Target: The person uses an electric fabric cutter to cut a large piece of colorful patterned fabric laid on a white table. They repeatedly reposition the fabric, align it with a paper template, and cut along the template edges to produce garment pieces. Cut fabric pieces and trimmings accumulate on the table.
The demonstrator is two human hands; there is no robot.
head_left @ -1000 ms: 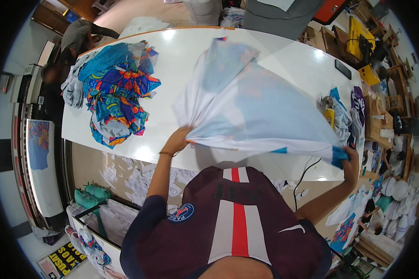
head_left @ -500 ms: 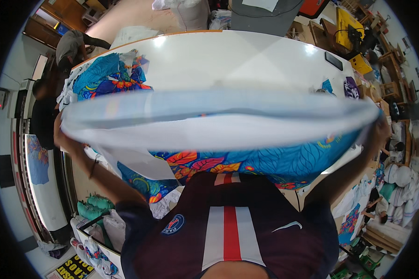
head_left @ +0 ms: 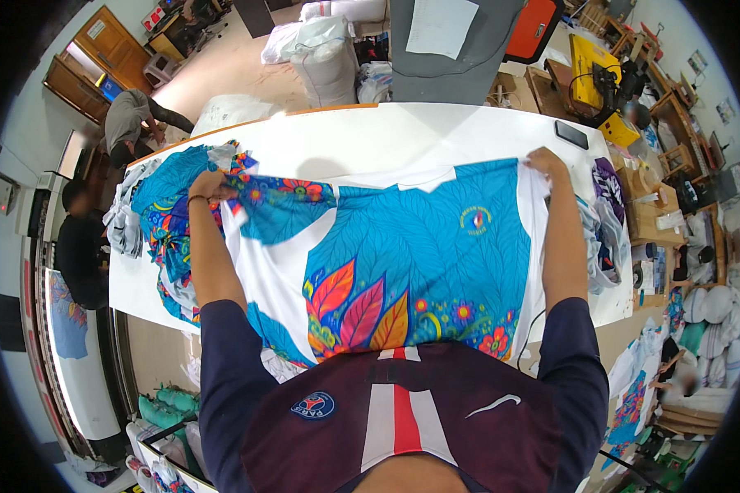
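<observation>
A white cloth [head_left: 284, 251] printed with teal garment pieces [head_left: 399, 234], bearing leaves, flowers and a small round emblem, stretches across in front of me. Its near side hangs down by my chest. My left hand [head_left: 211, 186] is closed on the cloth at the far left, beside a heap of similar printed fabric [head_left: 168, 205]. At the far right corner my right hand [head_left: 544, 163] pinches the white edge. Both arms reach forward, spreading the cloth between them over the white table [head_left: 378, 135].
A dark phone [head_left: 571, 134] lies at the table's far right. Crumpled fabric [head_left: 600, 238] is bunched along the right edge. Behind the table stand a stuffed white sack [head_left: 325, 66] and a grey cabinet [head_left: 452, 74]. Two people [head_left: 131, 123] are off to the left.
The cloth was a blurred, billowing band raised between my widely spread hands. Now it has dropped with its printed face showing, and my hands have come forward and closer together.
</observation>
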